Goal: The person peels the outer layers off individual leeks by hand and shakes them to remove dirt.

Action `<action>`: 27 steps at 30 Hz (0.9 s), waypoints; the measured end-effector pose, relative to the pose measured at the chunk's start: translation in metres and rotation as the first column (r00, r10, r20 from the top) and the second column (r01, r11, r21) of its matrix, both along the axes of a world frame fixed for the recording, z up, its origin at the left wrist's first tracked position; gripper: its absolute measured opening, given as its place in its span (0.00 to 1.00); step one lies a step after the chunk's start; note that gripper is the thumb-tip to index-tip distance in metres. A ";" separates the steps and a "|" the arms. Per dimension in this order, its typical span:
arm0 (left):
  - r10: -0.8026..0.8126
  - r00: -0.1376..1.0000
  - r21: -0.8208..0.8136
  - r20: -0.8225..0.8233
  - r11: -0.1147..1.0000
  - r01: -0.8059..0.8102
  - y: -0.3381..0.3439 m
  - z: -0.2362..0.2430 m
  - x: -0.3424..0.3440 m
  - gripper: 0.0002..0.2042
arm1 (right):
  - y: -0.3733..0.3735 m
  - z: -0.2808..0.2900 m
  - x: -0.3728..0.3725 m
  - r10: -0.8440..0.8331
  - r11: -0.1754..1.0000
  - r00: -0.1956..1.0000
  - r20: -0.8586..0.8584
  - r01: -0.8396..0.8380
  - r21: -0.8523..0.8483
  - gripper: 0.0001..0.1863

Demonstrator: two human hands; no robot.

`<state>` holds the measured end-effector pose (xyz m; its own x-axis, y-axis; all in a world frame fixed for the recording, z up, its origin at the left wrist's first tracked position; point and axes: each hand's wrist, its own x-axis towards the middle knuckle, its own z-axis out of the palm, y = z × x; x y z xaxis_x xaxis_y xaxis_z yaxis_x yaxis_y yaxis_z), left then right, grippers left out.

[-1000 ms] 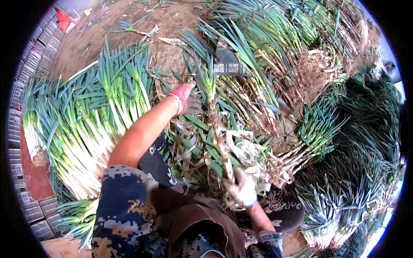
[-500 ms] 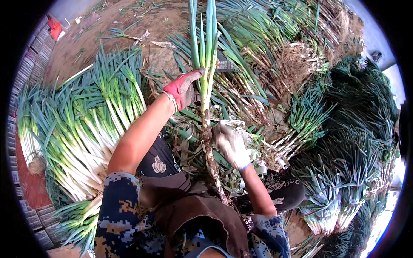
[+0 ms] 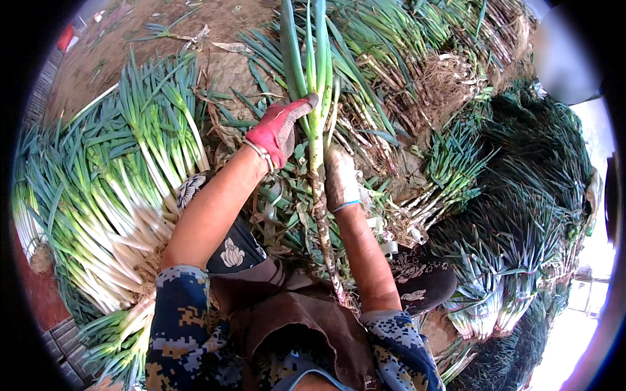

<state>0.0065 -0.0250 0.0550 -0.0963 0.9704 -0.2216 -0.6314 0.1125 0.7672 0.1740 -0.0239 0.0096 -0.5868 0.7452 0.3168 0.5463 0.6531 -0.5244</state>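
Observation:
I hold one long green onion (image 3: pixel 317 140) upright in front of me. Its green leaves point away toward the top of the view and its dirty stalk runs down toward my lap. My left hand (image 3: pixel 279 130), in a red glove, grips the plant where the leaves fork. My right hand (image 3: pixel 340 179), in a pale soiled glove, is closed around the stalk just below the left hand. Peeled leaves and husks (image 3: pixel 287 215) lie under both hands.
A fanned pile of cleaned green onions (image 3: pixel 124 195) with white stalks lies at my left. Unpeeled onions with dry roots (image 3: pixel 443 85) are heaped ahead and right. Dark green bundles (image 3: pixel 521 215) fill the right side. Bare soil (image 3: pixel 163 39) shows at top left.
The onion has risen to stand upright. My right hand slid up the stalk from near the root end to just below my left hand, which also moved up and closer.

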 end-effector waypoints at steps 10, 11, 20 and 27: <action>-0.252 0.819 0.278 0.516 0.953 0.118 0.006 0.002 -0.009 0.18 | -0.095 -0.067 0.110 -0.011 0.745 0.948 0.318 0.220 -0.629 0.21; -0.274 0.797 0.314 0.538 0.943 0.111 0.008 0.004 -0.013 0.20 | -0.107 -0.061 0.120 0.011 0.780 0.852 0.523 0.320 -0.537 0.22; -0.564 0.560 0.582 0.607 0.795 0.171 0.028 0.003 -0.030 0.34 | -0.081 0.000 0.137 -0.042 0.930 0.926 0.376 0.174 -0.324 0.22; -0.565 0.571 0.536 0.595 0.809 0.243 0.024 0.007 -0.006 0.35 | -0.026 0.057 0.021 -0.071 0.539 0.880 -0.470 -0.363 -0.760 0.22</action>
